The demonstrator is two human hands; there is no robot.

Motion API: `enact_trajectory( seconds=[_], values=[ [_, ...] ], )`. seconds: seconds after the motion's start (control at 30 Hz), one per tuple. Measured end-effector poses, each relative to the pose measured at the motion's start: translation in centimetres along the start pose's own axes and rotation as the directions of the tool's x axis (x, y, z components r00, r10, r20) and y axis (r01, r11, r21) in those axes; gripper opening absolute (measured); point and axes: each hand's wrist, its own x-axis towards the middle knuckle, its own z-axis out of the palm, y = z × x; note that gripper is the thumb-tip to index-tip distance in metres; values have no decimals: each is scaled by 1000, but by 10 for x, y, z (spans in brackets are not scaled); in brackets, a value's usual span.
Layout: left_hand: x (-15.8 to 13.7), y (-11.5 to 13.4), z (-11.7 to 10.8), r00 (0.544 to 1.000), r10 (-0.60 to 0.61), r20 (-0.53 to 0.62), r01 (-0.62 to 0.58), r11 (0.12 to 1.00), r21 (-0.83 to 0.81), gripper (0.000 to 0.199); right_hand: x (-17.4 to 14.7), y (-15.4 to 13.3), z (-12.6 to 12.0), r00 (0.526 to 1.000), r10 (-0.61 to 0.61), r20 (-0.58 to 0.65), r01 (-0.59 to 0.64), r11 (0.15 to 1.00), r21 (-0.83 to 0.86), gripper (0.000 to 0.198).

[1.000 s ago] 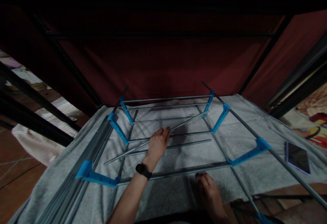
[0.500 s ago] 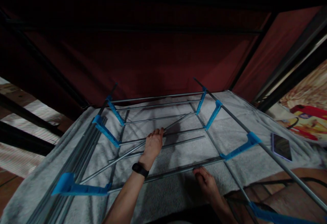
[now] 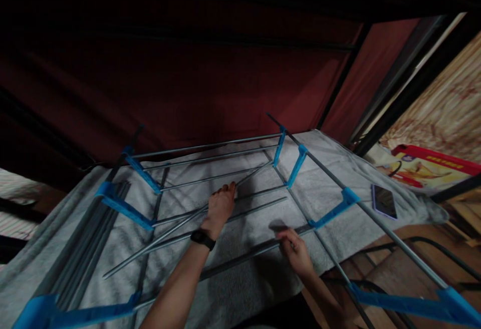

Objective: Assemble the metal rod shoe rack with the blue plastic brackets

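My left hand [image 3: 221, 206], with a black band on its wrist, is closed around a thin metal tube [image 3: 128, 264]. The tube slants across a rack frame of grey metal rods [image 3: 221, 173] and blue plastic brackets [image 3: 330, 210]. A second loose tube [image 3: 259, 208] lies under that wrist, roughly in line with the crossbars. My right hand [image 3: 296, 254] is beside the right part of the nearest crossbar [image 3: 240, 258], its fingers curled together. Whatever those fingers hold, if anything, is hidden, and I cannot tell whether they touch the bar.
A bundle of metal tubes [image 3: 88, 244] lies along the left side of the frame on a grey blanket [image 3: 323, 174]. To the right are a phone [image 3: 384, 201] and a red and yellow package [image 3: 424, 166]. A dark red panel [image 3: 210, 88] stands behind the frame.
The view has turned right, so the frame appears further left. My left hand still grips the slanted tube, whose near end now shows clear of the left bracket. My right hand has risen slightly.
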Motion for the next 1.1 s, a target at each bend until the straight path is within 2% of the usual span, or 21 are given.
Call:
enact_trajectory(
  seconds=[0.2, 0.37, 0.6, 0.83, 1.1],
  values=[
    [29, 17, -4, 998, 58, 9, -58, 998, 34, 53, 45, 7, 1, 998, 6, -69, -5, 1000, 19, 26],
    [51, 28, -3, 997, 66, 28, -68, 997, 47, 51, 89, 20, 4, 989, -6, -148, 5, 1000, -4, 28],
    [78, 30, 1, 996, 85, 30, -88, 991, 102, 47, 156, 33, 12, 975, -15, -222, 21, 1000, 24, 40],
    [93, 25, 1, 995, 100, 26, -102, 986, 130, 48, 210, 60, 17, 943, 114, -311, -98, 993, 67, 55],
    [95, 18, 2, 994, 97, 50, -102, 988, 116, 51, 265, 86, 19, 921, 218, -324, -203, 976, 78, 74]
  ],
)
